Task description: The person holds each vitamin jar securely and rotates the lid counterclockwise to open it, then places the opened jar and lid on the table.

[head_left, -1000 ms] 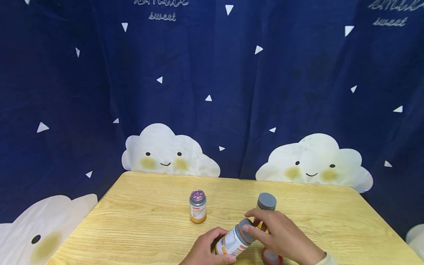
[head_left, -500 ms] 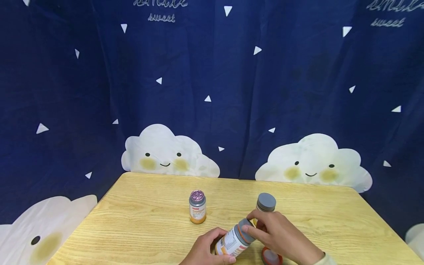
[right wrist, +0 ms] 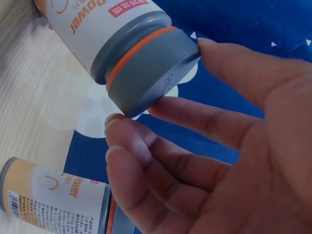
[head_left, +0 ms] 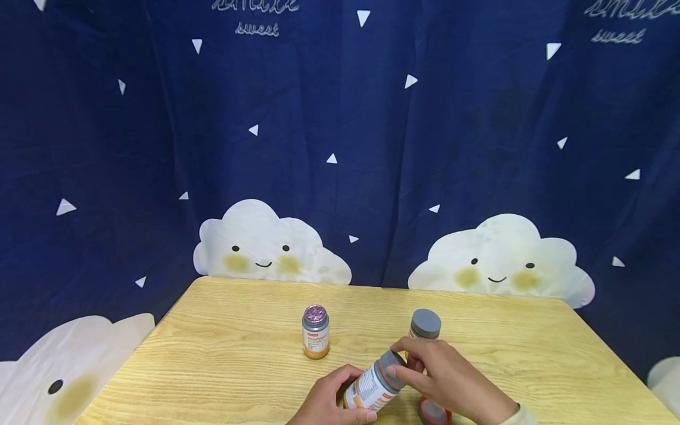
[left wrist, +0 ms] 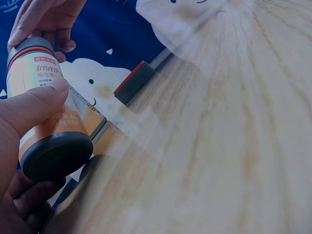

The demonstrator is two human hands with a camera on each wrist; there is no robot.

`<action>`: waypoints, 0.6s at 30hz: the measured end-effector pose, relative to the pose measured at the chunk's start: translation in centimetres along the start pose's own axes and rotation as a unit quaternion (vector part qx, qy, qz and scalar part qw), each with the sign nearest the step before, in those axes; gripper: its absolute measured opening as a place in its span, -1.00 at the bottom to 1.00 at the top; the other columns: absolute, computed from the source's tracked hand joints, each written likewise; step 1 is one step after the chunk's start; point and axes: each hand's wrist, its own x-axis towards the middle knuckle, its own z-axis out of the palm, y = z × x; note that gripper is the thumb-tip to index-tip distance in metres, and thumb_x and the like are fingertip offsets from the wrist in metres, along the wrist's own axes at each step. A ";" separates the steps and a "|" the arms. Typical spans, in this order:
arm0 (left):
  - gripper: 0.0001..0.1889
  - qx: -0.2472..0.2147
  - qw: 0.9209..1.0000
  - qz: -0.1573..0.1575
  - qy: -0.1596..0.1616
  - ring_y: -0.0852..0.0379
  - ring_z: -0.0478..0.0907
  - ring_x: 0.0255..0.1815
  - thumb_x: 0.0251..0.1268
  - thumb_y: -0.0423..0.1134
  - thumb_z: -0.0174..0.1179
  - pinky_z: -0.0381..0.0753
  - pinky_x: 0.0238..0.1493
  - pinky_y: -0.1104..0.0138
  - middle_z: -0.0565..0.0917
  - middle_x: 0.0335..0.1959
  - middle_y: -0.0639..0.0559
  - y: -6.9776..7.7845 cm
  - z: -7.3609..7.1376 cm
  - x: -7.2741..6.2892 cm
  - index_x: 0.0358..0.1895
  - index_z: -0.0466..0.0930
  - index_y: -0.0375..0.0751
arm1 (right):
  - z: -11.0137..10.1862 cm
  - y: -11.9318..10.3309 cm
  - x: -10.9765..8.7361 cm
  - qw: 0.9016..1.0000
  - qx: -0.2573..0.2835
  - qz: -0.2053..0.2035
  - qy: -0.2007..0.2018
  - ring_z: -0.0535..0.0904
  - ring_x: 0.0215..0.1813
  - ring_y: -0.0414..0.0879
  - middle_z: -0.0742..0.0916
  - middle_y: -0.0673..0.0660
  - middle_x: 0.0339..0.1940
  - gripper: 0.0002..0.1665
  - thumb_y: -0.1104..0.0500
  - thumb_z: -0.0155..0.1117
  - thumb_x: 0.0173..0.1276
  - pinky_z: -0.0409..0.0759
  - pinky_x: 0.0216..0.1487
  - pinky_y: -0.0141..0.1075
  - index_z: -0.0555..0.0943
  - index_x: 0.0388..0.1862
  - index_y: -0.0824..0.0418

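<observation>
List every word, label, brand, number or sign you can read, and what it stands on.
"smile", partly cut off, twice: navy-blue fabric curtain.
"sweet", twice: same curtain.
"Imm", rest unclear: tilted, grey-capped white-and-orange cylindrical bottle.
"维生素": same bottle.
"(0.8g×60)": same bottle.
"Power": same bottle.
"Power": upright, grey-capped white-and-orange bottle behind it.
Too small or blurred: most other label print, and everything on the foil-topped white-and-orange bottle.

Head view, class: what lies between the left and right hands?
The head view shows a tilted bottle, left hand round it, right hand at its cap.
</observation>
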 end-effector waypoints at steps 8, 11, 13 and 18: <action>-0.54 -0.001 1.000 -0.001 0.000 0.28 0.54 -0.15 0.13 0.01 0.39 0.51 -0.11 0.41 0.62 -0.11 0.23 -0.1 0.0 0.1 0.11 0.52 0.10 | -0.1 0.1 0.0 1.000 0.011 -0.004 -0.018 0.47 -0.40 -0.33 0.59 -0.18 -0.38 -0.51 -0.21 0.18 0.36 0.48 -0.43 -0.40 0.61 0.05 0.11; -0.53 0.001 1.000 0.002 0.002 0.28 0.55 -0.16 0.12 0.01 0.40 0.51 -0.11 0.41 0.62 -0.11 0.23 -0.1 0.0 0.1 0.11 0.53 0.10 | -0.3 0.2 -0.1 1.000 0.010 -0.010 -0.022 0.49 -0.33 -0.34 0.63 -0.17 -0.28 -0.51 -0.18 0.20 0.36 0.51 -0.38 -0.39 0.60 0.09 0.11; -0.53 0.004 1.000 0.002 0.003 0.28 0.54 -0.15 0.11 0.02 0.40 0.51 -0.11 0.42 0.62 -0.11 0.23 -0.1 0.0 0.1 0.11 0.53 0.11 | -0.4 0.2 -0.2 0.999 0.009 -0.017 -0.025 0.51 -0.29 -0.34 0.66 -0.14 -0.19 -0.50 -0.18 0.20 0.36 0.53 -0.34 -0.38 0.59 0.11 0.10; -0.54 0.004 1.000 0.000 0.001 0.28 0.54 -0.13 0.12 0.01 0.39 0.49 -0.08 0.41 0.62 -0.10 0.23 -0.2 0.0 0.1 0.11 0.53 0.11 | -0.6 0.4 -0.5 0.998 0.026 -0.038 -0.038 0.55 -0.25 -0.32 0.66 -0.06 -0.03 -0.57 -0.07 0.28 0.35 0.57 -0.30 -0.36 0.57 0.14 0.04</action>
